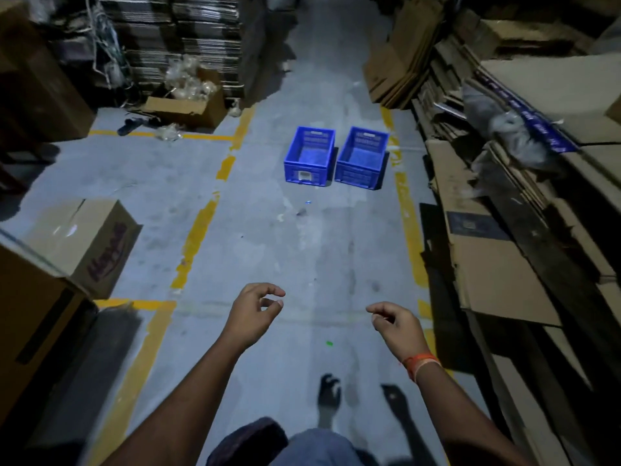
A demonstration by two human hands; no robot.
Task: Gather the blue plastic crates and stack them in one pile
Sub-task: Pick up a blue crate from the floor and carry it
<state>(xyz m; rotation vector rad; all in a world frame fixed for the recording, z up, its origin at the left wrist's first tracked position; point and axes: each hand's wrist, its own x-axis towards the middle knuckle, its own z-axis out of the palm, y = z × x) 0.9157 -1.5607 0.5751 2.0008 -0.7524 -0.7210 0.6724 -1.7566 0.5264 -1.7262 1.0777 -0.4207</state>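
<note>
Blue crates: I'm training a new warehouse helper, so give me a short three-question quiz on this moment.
1. True or false: the left crate is stacked on the right crate.
2. Which crate carries a white label on its near wall?
3. The left hand and right hand are: A) gripping a crate, B) holding nothing, C) carrying a box.

Key:
1. False; they sit side by side on the floor.
2. The left crate.
3. B; fingers hang loosely curled.

Two blue slotted crates (336,158), yellow-lined grey floor (268,247), brown cardboard (487,264)
</note>
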